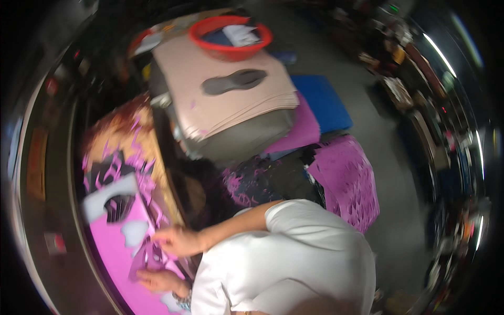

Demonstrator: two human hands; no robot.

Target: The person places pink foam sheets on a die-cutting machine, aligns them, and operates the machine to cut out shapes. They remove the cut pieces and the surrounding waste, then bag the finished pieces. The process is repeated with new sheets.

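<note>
My left hand [157, 281], with a band at its wrist, grips the lower edge of a thin purple cut piece [137, 266]. Above it, my right hand [181, 241] has its fingers closed at the upper part of the same piece; motion blurs the fingertips. Both hands are over a bright purple sheet [113, 247] on the work table. On that sheet, beyond my hands, a pale grey board [94, 205] carries a dark curved piece [119, 208]. A rounded pale gap or patch [134, 233] shows in the sheet beside my right hand.
Purple offcuts [137, 157] litter the table's far end. A stack of cream sheets [231, 113] bears a grey sole-shaped piece [234, 82] and a red basin [231, 51]. More purple sheets [349, 181] and a blue slab [320, 102] are to the right.
</note>
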